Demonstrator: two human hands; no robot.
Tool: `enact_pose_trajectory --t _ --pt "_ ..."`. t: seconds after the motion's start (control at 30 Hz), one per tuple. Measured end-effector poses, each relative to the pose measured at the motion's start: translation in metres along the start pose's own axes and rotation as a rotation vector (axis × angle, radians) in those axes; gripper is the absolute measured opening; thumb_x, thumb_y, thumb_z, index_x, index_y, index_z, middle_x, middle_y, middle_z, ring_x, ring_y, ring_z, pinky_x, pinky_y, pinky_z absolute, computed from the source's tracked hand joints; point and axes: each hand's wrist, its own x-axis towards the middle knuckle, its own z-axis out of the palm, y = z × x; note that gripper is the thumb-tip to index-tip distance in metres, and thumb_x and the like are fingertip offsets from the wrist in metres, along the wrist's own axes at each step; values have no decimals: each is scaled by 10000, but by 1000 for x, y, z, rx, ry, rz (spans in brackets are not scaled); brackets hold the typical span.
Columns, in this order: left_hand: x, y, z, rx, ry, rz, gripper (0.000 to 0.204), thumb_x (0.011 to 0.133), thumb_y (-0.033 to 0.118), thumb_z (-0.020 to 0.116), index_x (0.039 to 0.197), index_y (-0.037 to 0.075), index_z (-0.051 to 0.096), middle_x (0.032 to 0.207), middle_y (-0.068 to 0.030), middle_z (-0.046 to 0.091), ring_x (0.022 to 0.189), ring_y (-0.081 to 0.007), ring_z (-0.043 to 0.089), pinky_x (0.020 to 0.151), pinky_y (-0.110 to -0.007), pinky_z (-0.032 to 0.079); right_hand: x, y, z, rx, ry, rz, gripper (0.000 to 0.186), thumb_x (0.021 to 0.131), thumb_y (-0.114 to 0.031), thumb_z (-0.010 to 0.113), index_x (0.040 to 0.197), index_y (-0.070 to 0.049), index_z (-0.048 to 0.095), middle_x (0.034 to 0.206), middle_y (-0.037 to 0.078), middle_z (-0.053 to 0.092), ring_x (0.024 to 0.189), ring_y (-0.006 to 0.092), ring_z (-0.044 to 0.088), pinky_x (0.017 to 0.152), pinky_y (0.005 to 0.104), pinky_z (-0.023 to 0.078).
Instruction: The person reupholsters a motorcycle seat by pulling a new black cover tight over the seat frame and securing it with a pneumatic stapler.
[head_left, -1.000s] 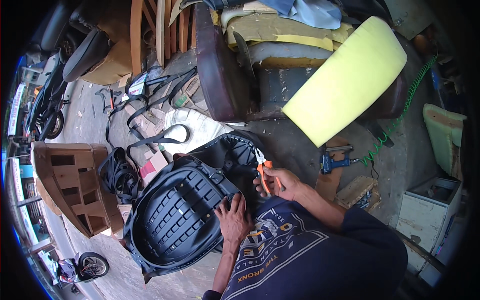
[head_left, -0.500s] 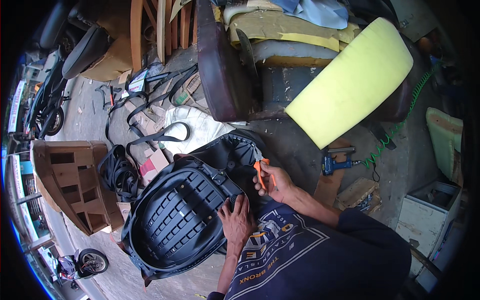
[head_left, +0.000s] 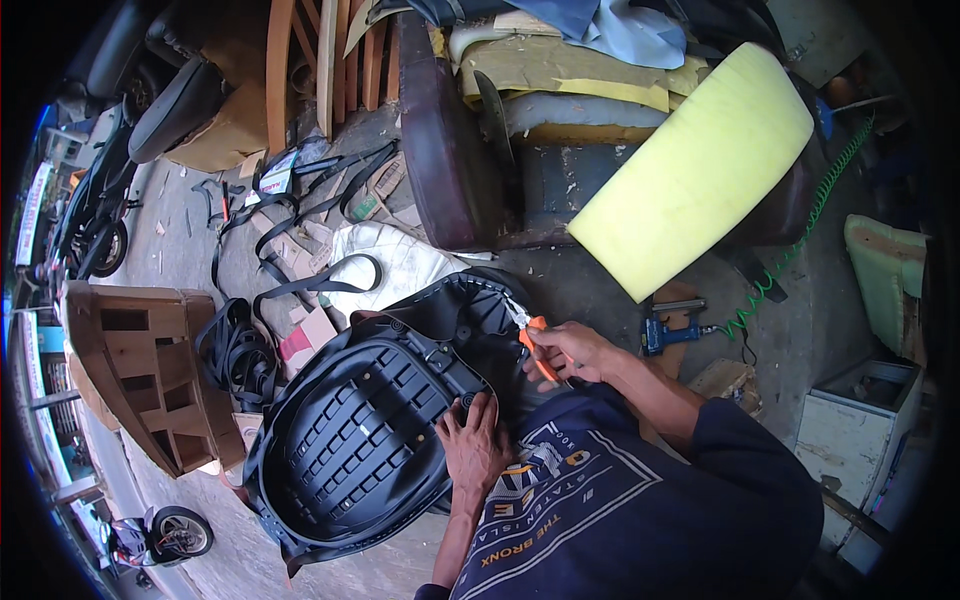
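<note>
In the head view, the black ribbed plastic seat pan (head_left: 345,440) lies under the left hand (head_left: 475,445), whose slightly spread fingers rest on its right edge. The right hand (head_left: 575,352) is wrapped around orange-handled metal pliers (head_left: 527,338), their tip at the pan's upper-right rim. Grey floor (head_left: 575,285) opens right of the pan. Tangled black strapping (head_left: 238,350) lies close to its left; a yellow foam block (head_left: 700,170) and a blue air tool (head_left: 658,336) lie well to its right.

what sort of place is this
Most likely an upholstery or seat-repair workshop, judging by the black seat base being worked on, the yellow foam block and the blue staple-gun-like tool.
</note>
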Motion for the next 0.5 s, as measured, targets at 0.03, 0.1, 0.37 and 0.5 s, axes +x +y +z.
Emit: enact_pose_trajectory --t 0.03,0.1,0.37,0.5 --pt "0 1 0 6 4 5 532 844 217 653 1358 98 580 1378 -37 522 1291 -383 442 1085 -515 312 4 2 -1 175 -59 22 446 997 -470 589 922 -30 613 1032 207 701 992 327 701 843 535 594" --pt "1 1 -1 13 12 5 534 837 216 666 1348 81 582 1377 -38 522 1286 -381 438 1087 -509 312 5 11 2 299 -101 33 435 999 -469 581 914 -44 620 1050 214 702 976 338 705 866 539 582" --pt "-1 4 -1 9 14 -3 538 839 225 659 1355 89 581 1374 -38 522 1287 -384 435 1089 -517 309 8 18 14 503 -75 -75 378 1008 -431 565 931 -64 610 963 184 706 866 311 713 730 476 596" --pt "-1 4 -2 16 20 12 532 846 233 653 1354 91 582 1369 -37 523 1296 -383 430 1091 -518 309 20 18 0 437 -151 -62 344 1021 -394 543 920 -74 615 860 160 709 756 288 714 633 441 569"
